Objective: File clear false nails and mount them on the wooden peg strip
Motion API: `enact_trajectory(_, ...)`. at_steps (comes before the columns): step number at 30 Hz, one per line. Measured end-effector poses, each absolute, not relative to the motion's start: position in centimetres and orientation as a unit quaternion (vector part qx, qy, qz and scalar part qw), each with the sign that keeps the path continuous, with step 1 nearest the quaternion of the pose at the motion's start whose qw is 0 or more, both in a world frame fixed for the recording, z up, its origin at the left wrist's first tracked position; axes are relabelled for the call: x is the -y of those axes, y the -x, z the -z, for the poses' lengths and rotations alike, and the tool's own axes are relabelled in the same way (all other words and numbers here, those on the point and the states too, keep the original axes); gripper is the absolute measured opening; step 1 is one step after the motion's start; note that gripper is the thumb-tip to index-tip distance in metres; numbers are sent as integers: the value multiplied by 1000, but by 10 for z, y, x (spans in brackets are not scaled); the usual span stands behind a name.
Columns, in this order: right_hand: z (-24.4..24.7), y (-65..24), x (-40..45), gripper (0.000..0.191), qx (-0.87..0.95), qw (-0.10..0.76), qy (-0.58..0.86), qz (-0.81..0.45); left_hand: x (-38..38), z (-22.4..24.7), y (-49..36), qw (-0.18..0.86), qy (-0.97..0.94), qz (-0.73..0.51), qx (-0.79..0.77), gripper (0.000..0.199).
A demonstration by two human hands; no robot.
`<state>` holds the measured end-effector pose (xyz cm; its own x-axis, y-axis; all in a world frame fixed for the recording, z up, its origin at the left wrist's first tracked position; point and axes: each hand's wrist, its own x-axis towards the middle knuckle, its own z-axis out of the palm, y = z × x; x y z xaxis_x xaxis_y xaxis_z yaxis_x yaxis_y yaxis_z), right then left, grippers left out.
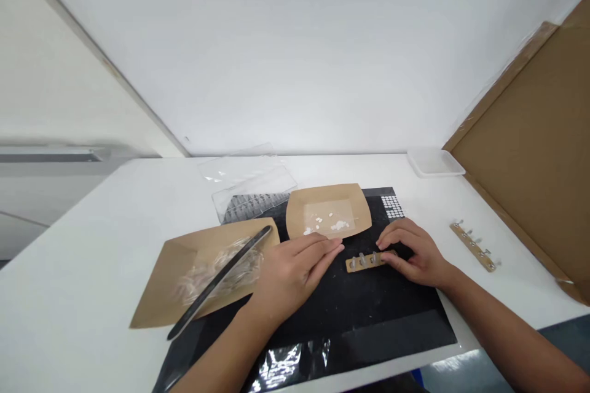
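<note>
A short tan strip [358, 264] with several small clear upright pieces lies on the black mat [341, 313]. My right hand [412, 252] has its thumb and fingertips closed around the strip's right end. Near the front edge of the middle cardboard tray [299, 193], my left hand [292, 270] is held with fingers together; whether something small sits at its fingertips cannot be made out. White bits [340, 225] lie in that tray. The left cardboard tray [159, 295] holds many clear thin pieces [230, 270], with dark tweezers [219, 279] lying across it.
Another tan strip [472, 245] with metal pins lies at the right. A clear shallow box [436, 163] stands at the back right beside a cardboard panel [534, 153]. Clear plastic sheets [253, 190] lie behind the trays. A sheet of white dots [392, 206] is on the mat.
</note>
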<state>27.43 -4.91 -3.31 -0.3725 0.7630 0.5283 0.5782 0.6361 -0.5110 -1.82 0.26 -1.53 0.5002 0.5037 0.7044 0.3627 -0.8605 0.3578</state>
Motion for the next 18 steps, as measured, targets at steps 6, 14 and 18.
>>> enact_trajectory(6,34,-278,50,12,796,395,448,-94,-7,13,26,-50,-872,-397,-281,26)
enact_trajectory(14,40,-280,48,24,774,398,477,-125,-20,-4,48,-114,-886,-284,-348,74)
enact_trajectory(18,45,-284,43,7,782,401,465,-107,-13,-13,77,-109,-854,-240,-448,48)
